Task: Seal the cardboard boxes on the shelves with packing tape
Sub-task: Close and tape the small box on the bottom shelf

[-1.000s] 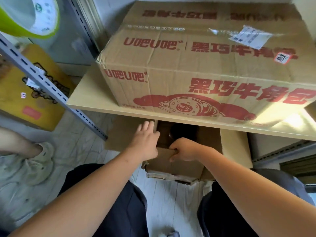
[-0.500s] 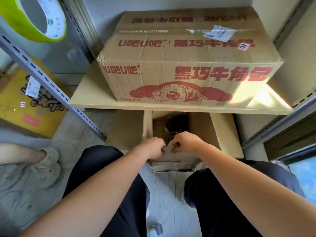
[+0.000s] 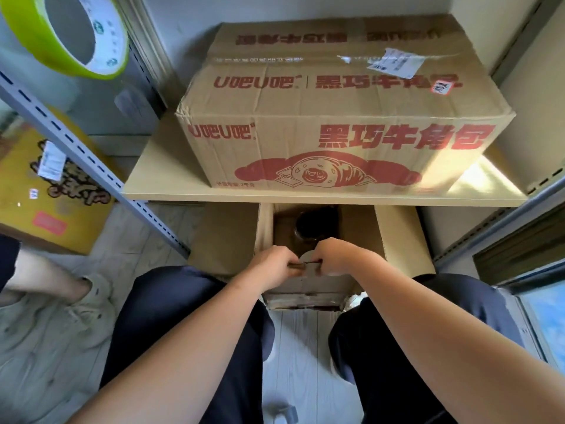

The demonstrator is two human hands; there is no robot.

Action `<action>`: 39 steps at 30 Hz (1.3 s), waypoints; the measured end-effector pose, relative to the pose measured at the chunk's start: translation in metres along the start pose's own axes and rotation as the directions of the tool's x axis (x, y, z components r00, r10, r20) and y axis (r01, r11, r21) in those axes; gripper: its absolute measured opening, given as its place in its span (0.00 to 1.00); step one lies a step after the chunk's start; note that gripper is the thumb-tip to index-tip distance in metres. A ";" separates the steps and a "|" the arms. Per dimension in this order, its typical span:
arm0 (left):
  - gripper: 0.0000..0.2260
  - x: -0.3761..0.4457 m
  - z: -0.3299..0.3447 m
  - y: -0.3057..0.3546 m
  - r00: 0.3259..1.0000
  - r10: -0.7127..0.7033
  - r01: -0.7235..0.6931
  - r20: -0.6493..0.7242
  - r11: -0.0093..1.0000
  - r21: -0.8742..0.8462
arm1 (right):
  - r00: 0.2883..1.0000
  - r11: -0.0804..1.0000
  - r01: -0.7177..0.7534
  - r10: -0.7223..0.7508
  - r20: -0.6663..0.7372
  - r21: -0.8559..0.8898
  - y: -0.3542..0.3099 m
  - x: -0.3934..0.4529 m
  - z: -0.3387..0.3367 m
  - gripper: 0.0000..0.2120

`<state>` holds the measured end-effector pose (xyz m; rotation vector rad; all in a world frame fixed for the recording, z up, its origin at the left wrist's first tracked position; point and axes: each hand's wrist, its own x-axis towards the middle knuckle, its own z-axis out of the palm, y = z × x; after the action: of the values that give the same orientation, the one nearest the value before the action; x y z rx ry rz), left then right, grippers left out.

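**Both hands now on the lower box's near flap**

A second ago the left hand (image 3: 270, 266) lay flat on the open brown cardboard box (image 3: 397, 240) under the pale wooden shelf (image 3: 159, 182); now it has curled in beside the right hand (image 3: 337, 257), and each grip is clamped on the near flap (image 3: 308, 272), which stands pulled up between them. The far big printed cardboard box (image 3: 336, 117) on the shelf looks taped already. The green-rimmed tape roll (image 3: 65, 35) hangs far left, so closing flaps probably comes first, taping after.
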<state>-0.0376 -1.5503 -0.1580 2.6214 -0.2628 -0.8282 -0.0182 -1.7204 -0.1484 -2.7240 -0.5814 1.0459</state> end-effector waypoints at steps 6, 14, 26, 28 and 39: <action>0.06 0.010 -0.007 0.009 1.000 0.020 -0.020 0.002 1.000 -0.013 | 0.999 0.998 -0.019 0.018 0.030 0.058 0.002 0.005 -0.008 0.13; 0.06 0.010 -0.007 0.007 0.995 0.092 -0.096 -0.041 0.992 -0.084 | 0.998 0.992 -0.017 0.024 -0.051 0.128 0.003 -0.004 -0.001 0.07; 0.08 0.017 -0.001 0.003 0.993 0.081 -0.092 -0.081 0.986 -0.137 | 0.980 0.953 -0.023 0.081 -0.184 0.301 -0.002 0.003 0.012 0.08; 0.10 0.019 -0.001 0.000 0.994 0.078 -0.088 -0.072 0.986 -0.145 | 0.980 0.951 -0.016 0.077 -0.185 0.310 -0.003 0.006 0.011 0.08; 0.11 0.014 0.006 -0.002 0.994 0.037 -0.026 0.101 0.994 -0.104 | 0.989 0.955 -0.031 0.072 -0.130 0.294 -0.006 0.012 0.031 0.11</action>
<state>-0.0296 -1.5545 -0.1703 2.4771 -0.2811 -0.9424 -0.0328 -1.7091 -0.1774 -2.5357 -0.3072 0.8650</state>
